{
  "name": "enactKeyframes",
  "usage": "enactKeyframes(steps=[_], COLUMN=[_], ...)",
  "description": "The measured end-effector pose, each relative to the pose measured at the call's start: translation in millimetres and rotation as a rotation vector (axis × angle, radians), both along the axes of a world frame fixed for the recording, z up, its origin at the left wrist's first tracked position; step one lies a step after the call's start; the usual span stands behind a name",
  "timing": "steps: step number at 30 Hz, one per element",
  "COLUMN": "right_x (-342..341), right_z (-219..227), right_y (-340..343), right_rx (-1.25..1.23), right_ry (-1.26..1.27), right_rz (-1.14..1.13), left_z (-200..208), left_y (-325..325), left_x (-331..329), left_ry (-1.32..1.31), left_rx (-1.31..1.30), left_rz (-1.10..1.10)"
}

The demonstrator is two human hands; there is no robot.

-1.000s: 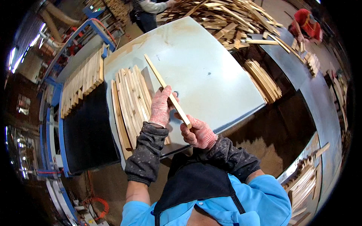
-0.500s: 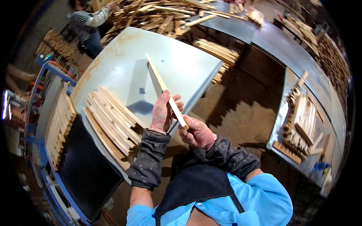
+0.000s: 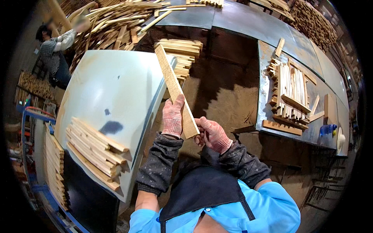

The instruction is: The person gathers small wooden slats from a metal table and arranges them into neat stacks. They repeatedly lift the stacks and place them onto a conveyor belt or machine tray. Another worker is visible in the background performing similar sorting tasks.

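Observation:
A pale wooden slat is held at a slant in front of me, its broad face showing, its far end up and to the left. My left hand, in a reddish stained knit glove, is closed on its left edge around the middle. My right hand, gloved alike, grips the near end between thumb and fingers. Some right fingers are hidden behind the slat. To the left, a row of slats lies side by side on a pale-topped table.
At right, a metal table bears stacked slats, a brown block and a blue object. More slats are piled beyond the pale table. A person stands far left near a heap of wood strips. A blue frame stands left.
My view has swung to the right, toward the metal table. The slat has been turned from its narrow edge to its broad face, both hands still on it.

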State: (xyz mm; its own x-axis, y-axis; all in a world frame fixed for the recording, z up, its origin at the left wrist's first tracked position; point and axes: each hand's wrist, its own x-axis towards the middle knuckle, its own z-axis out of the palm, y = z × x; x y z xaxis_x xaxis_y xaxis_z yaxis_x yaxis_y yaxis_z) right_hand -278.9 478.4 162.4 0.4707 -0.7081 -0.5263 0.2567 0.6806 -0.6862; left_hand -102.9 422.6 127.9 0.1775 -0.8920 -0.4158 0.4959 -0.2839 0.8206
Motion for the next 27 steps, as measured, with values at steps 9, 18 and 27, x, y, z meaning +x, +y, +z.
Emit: enactKeyframes(steps=[9,18,27], right_x=[-123.9,-235.0,-312.0], right_z=[26.0,7.0,-14.9], right_y=[-65.5,-108.3,-173.0], right_rx=[-0.118,-0.016,-0.122], right_ry=[0.409,0.416,0.868], right_rz=[-0.035,-0.197,-0.542], left_z=[-26.7,-32.2,-124.2], left_y=[-82.3,-143.8,-200.7], left_x=[-149.4,-258.2,-246.7], left_ry=[-0.025,-0.062,0.331], left_rx=[0.029,-0.096,0.33], left_rz=[-0.09,-0.497,-0.715])
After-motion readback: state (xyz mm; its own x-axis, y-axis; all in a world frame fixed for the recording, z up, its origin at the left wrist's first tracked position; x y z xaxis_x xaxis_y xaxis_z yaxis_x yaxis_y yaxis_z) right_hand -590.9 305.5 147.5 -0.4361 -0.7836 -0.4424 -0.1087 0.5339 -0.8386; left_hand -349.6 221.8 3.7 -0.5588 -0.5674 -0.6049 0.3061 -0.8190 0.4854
